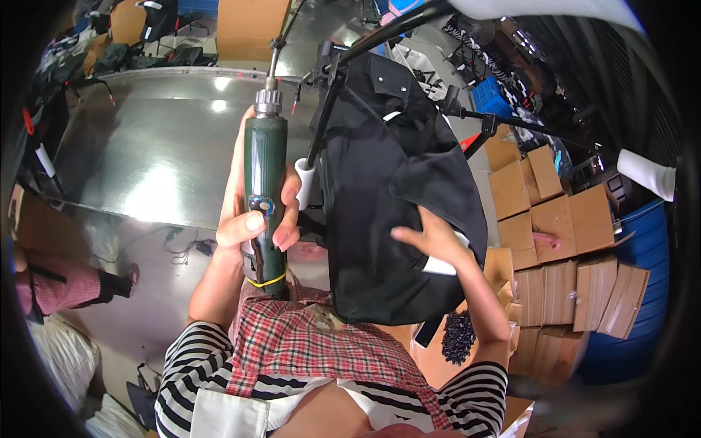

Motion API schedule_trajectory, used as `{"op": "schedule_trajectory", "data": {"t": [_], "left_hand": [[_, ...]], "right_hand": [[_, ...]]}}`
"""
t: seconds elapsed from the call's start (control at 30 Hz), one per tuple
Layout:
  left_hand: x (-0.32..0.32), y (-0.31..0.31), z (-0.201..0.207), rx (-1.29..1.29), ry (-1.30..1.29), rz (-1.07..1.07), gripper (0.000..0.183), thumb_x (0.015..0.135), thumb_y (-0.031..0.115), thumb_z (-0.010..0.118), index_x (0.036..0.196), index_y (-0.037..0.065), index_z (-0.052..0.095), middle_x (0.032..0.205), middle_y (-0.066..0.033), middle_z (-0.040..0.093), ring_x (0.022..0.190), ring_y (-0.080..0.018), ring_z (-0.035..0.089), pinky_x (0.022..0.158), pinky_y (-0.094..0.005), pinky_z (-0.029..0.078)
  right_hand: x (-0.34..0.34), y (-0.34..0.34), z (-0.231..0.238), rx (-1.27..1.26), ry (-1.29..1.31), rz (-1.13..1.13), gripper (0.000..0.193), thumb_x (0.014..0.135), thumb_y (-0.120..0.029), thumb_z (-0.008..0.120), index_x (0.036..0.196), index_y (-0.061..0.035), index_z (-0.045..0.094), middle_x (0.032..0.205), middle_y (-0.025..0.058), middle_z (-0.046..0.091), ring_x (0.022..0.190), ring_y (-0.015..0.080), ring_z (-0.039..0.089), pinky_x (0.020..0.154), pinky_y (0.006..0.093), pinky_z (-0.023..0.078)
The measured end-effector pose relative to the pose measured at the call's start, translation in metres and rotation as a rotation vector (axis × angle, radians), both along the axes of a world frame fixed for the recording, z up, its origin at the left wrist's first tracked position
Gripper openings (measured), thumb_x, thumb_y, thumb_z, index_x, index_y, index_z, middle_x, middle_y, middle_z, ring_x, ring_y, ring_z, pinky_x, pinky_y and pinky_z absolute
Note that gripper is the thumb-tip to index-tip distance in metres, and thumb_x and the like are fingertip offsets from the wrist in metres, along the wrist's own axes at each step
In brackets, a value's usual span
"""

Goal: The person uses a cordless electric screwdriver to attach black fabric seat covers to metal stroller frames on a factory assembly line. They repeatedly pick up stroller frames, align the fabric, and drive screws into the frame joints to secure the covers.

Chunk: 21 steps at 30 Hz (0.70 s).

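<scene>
My left hand (239, 228) is wrapped round a dark green electric screwdriver (265, 157), which stands upright with its metal bit end up. The thumb lies by the switch on its body. In front of me, a large black fabric piece (369, 241) with snaps and flaps hangs on a black tube frame (387, 31). My right hand (440, 239) rests on the fabric, thumb spread out and fingers reaching under a loose flap, which partly hides them. A white sleeve (304, 184) sits on a frame tube between the screwdriver and the fabric.
A shiny metal table (117, 139) lies ahead on the left. Several cardboard boxes (555, 219) are stacked at the right beside a blue surface (642, 292). Small dark parts (458, 339) lie in a heap by my right arm. Another person's leg (80, 288) shows at the left.
</scene>
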State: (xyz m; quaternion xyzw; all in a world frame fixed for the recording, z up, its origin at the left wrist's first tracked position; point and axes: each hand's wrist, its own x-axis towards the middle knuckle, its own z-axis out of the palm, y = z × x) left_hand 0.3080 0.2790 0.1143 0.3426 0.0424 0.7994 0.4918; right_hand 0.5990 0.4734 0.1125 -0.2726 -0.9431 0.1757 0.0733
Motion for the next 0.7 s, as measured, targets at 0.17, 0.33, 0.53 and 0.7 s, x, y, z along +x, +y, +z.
{"op": "schedule_trajectory", "data": {"t": [0.17, 0.33, 0.53, 0.7], "left_hand": [[0.007, -0.006, -0.002, -0.055, 0.025, 0.017, 0.117, 0.079, 0.011, 0.075, 0.158, 0.025, -0.01, 0.096, -0.0172, 0.047, 0.055, -0.0197, 0.058, 0.046, -0.0316, 0.052], [-0.001, -0.012, -0.003, -0.097, 0.069, 0.114, 0.111, 0.08, 0.017, 0.077, 0.159, 0.022, -0.001, 0.097, -0.0155, 0.044, 0.052, -0.0158, 0.054, 0.042, -0.0274, 0.05], [-0.009, 0.002, 0.006, -0.066, 0.059, 0.026, 0.112, 0.081, 0.012, 0.076, 0.159, 0.027, -0.003, 0.097, -0.0167, 0.046, 0.056, -0.0177, 0.057, 0.044, -0.0286, 0.051], [-0.012, 0.01, 0.01, -0.059, 0.092, -0.027, 0.114, 0.08, 0.013, 0.077, 0.159, 0.028, -0.003, 0.095, -0.0168, 0.047, 0.054, -0.019, 0.057, 0.045, -0.0308, 0.052]], "right_hand": [[0.038, 0.101, 0.003, 0.092, -0.385, -0.613, 0.082, 0.08, -0.057, 0.074, 0.126, 0.0087, 0.058, 0.122, 0.0268, 0.064, 0.119, 0.0377, 0.059, 0.102, 0.0375, 0.045], [0.064, 0.141, 0.041, -0.424, -0.394, -0.537, 0.076, 0.076, -0.035, 0.084, 0.128, 0.0123, 0.056, 0.115, 0.0171, 0.068, 0.094, 0.0242, 0.069, 0.072, 0.0335, 0.057], [-0.053, 0.057, 0.2, 0.066, 0.744, -0.186, 0.015, 0.09, -0.016, 0.075, 0.088, -0.0018, 0.072, 0.077, -0.0059, 0.066, 0.071, 0.0005, 0.054, 0.063, 0.0201, 0.045], [-0.157, -0.041, 0.185, 0.319, 1.231, -0.025, 0.023, 0.09, -0.011, 0.075, 0.106, 0.0046, 0.071, 0.081, -0.0016, 0.068, 0.075, 0.0035, 0.055, 0.07, 0.0202, 0.046]]}}
